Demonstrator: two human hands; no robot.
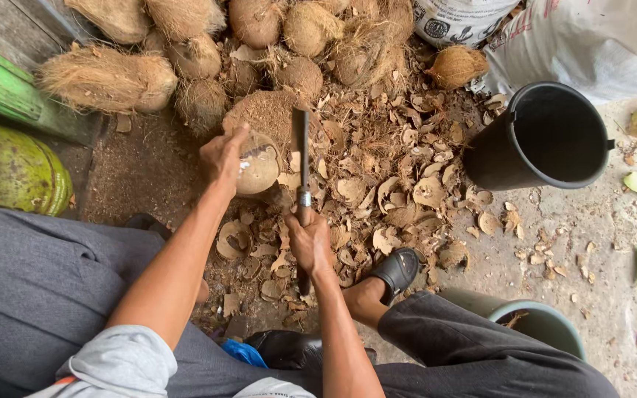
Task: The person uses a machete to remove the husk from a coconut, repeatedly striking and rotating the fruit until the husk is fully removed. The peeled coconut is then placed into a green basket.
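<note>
Now coconut (257,166) and blade (301,151) in hands.

A black bucket (547,136) stands at the upper right, with husked coconuts (186,51) piled across the top. Shell chips (407,184) litter the floor mid-frame; a green cylinder (9,169) lies left.

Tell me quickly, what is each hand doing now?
Left hand: closed on a coconut.
Right hand: closed on a cleaver handle.
</note>
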